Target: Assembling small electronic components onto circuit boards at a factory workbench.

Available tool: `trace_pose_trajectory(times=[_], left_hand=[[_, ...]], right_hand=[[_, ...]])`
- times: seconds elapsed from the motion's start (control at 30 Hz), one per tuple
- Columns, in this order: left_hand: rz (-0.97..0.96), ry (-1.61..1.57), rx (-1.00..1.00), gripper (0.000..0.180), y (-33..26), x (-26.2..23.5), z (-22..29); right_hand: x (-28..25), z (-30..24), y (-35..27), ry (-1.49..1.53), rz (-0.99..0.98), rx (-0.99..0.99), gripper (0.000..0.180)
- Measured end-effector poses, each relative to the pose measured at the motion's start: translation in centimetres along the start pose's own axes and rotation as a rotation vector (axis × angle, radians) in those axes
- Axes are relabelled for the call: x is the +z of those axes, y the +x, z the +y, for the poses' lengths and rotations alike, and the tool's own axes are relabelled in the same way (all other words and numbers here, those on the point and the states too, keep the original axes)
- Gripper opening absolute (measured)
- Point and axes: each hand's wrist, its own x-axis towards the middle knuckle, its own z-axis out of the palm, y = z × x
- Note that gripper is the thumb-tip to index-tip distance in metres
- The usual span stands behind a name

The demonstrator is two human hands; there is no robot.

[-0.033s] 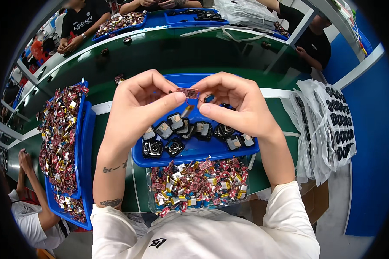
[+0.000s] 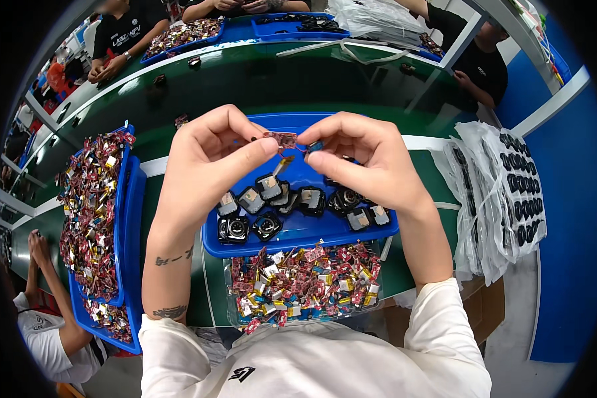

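Barely any change: the red circuit board and blue part have shifted slightly left, so the piece is still worked mid-air over the blue tray. Left hand fingers pinch the board's left end, right hand fingers pinch the blue part beside it. Yellowish piece hangs below. Black housings fill the tray, loose boards pile up nearer the body. Fingertips hide the board's ends, annoyingly.

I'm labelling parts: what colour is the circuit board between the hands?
The circuit board is dull red, shown in the head view.
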Motion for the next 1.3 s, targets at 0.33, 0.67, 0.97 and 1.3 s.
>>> trace_pose_trajectory(times=[0.33, 0.67, 0.97, 1.3], left_hand=[[-0.078, 0.174, -0.086, 0.019, 0.1, 0.7, -0.6], [0.016, 0.281, 0.022, 0.016, 0.1, 1.4, -0.5], [-0.067, 0.270, 0.110, 0.011, -0.1, 1.3, -0.9], [-0.172, -0.002, -0.046, 0.007, 0.0, 1.3, -1.1]], right_hand=[[0.0, 0.2, 0.3, -0.334, 0.102, -0.281, 0.009], [-0.3, 1.2, 0.3, 0.070, 0.132, -0.080, 0.013], [-0.7, 1.1, 0.2, 0.243, 0.046, 0.036, 0.014], [0.1, 1.8, 0.2, 0.505, -0.115, 0.111, 0.023]])
